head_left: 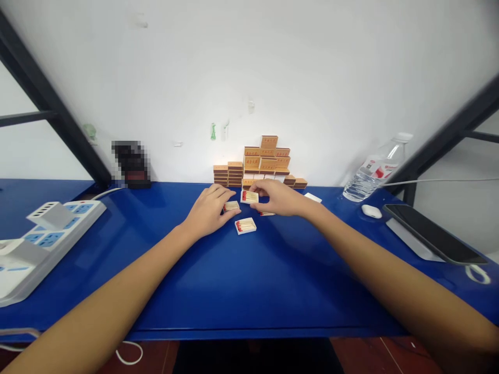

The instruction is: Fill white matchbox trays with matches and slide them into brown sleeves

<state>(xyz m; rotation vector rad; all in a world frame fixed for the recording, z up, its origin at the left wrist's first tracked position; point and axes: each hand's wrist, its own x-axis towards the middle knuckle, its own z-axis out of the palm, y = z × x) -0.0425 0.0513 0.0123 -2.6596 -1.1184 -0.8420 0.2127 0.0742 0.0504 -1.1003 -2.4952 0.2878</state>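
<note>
My right hand (278,197) pinches a white matchbox tray (250,197) full of red-tipped matches, held just in front of the stacked boxes. Thumb and fingers of my left hand (210,209) close round another filled tray (231,206) low at the table. Nearer to me, a third tray of matches (245,226) lies on the blue table (249,280). Red match tips (267,213) of a further tray show under my right hand, which hides most of it. Behind my hands, orange-brown matchboxes (267,163) are stacked against the wall, with the lower middle partly covered.
A white power strip (83,221) with plugs lies at the left, near a pixelated dark object (132,163). On the right are a water bottle (370,169), a white earphone case (371,211) and a phone (432,234) on a stand. A white piece (313,198) lies right of the stack.
</note>
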